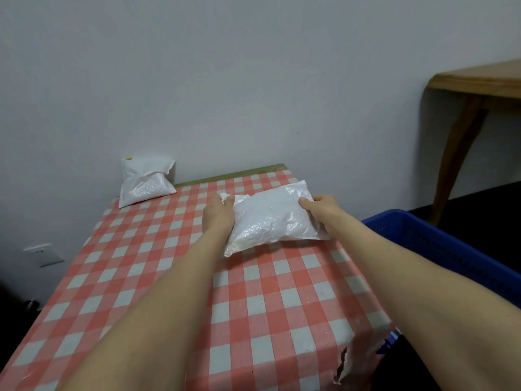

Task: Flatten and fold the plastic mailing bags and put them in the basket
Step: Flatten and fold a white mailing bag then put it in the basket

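While both hands [218, 214] grip bag [272, 217], basket [439, 244] beside.

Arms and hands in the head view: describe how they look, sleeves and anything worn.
Both forearms are bare up to the frame edge, with no sleeves in view. The left hand and right hand wear no gloves, and no rings, watch or wristband show.
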A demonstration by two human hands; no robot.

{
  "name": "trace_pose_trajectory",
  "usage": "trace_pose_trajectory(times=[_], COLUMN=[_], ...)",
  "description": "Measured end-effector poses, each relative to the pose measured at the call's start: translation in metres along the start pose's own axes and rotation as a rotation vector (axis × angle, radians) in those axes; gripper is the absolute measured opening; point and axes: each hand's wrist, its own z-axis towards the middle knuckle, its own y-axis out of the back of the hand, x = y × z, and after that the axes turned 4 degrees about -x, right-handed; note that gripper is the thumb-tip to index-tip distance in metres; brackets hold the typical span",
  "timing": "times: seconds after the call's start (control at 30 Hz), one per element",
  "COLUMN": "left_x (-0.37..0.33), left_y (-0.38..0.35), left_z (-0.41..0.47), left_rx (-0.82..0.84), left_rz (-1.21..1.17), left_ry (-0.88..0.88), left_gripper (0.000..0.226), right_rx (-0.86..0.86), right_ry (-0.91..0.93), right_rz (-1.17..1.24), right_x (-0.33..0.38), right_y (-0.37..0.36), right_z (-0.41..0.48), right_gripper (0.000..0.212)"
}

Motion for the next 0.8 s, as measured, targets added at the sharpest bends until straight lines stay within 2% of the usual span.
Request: trace_pose_trajectory(times=[0.17,0.27,0.33,0.4,0.47,0.53,0.6,0.7,0.8], left_x=[0.003,0.004,0.008,0.011,0.01,0.008,0.005,0.006,0.005], left_y=[0.001,0.002,-0.002,-0.005,-0.005,-0.003,-0.002,-0.004,-0.007], left_z=[0.003,-0.002,-0.004,-0.006,-0.007,-0.008,-0.005,0.003,0.006], left_rx=[0.008,0.163,0.266,0.279,0.303,0.343,0.337,0.208,0.103], left_rz=[-0.073,-0.084,-0.063,-0.078,-0.101,-0.173,-0.277,-0.311,-0.293], left_ry=[0.107,0.126,0.06,-0.014,-0.063,-0.087,-0.065,-0.052,-0.012], left_gripper=[0.042,0.069,0.083,0.082,0.079,0.075,0.064,0.047,0.043], right_rx=[-0.126,-0.101,-0.091,-0.108,-0.155,-0.205,-0.218,-0.228,-0.255], right_ry=[0.009,-0.012,-0.032,-0.089,-0.138,-0.15,-0.115,-0.053,-0.055], right_rz=[-0.222,-0.306,-0.297,-0.248,-0.17,-0.095,-0.058,0.023,0.035], right_x=[-0.003,-0.007,-0.006,-0.002,0.003,0.006,0.009,0.009,0.007], right_y=[-0.007,-0.009,-0.011,-0.013,-0.012,-0.01,-0.011,-0.017,-0.017], right_z=[-0.001,0.001,0.002,0.004,0.008,0.011,0.016,0.019,0.019], right_gripper=[0.023,0.028,0.042,0.064,0.073,0.069,0.054,0.028,0.026])
